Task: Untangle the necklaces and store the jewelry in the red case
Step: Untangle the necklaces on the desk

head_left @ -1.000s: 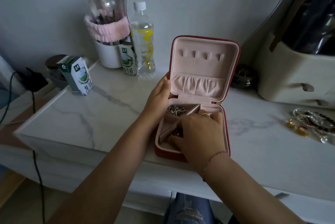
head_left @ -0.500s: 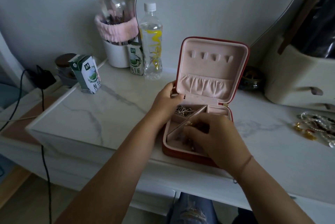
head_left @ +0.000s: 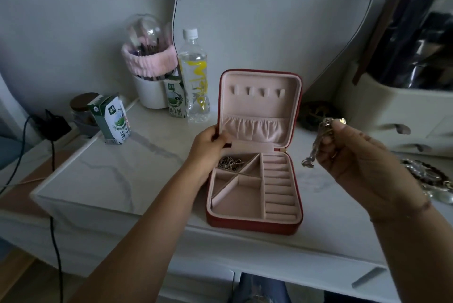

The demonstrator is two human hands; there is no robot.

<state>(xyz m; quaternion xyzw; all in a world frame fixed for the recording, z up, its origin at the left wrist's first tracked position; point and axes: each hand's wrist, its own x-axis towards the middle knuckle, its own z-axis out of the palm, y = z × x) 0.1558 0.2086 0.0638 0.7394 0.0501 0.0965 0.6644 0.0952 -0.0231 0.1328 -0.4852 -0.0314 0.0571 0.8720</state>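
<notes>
Nearest are the two hands. The right hand [head_left: 362,167] is raised to the right of the red case [head_left: 252,225], its fingers and thumb curled round one bunched necklace [head_left: 322,136]. A short end of the necklace dangles below the grip, clear of the bench [head_left: 103,175]. The left hand [head_left: 208,145] grips the left edge of the case near the hinge, fingers hooked over the rim, and seems to steady it.

The necklace looks light, limp and fine-linked. It would likely snag on itself and slide through a loose hold, so the safest grip is probably a pinch at the clasp or a free end, letting the rest hang straight. Sharp pulling could tighten a knot or break a link.

The case lies open on the bench, and its upright lid [head_left: 259,96] has four hooks [head_left: 257,91] above one gathered pocket. The base appears to have four slanted compartments. Only the far-left one is filled, by one small silver chain heap [head_left: 229,163]. A column of ring rolls [head_left: 278,185] runs down the right side.

Further right, a jewelry pile [head_left: 426,177] lies on the bench, too tangled to count. At the back stand two milk cartons [head_left: 112,118], one bottle [head_left: 195,77] and one cup [head_left: 149,91] of brushes.
</notes>
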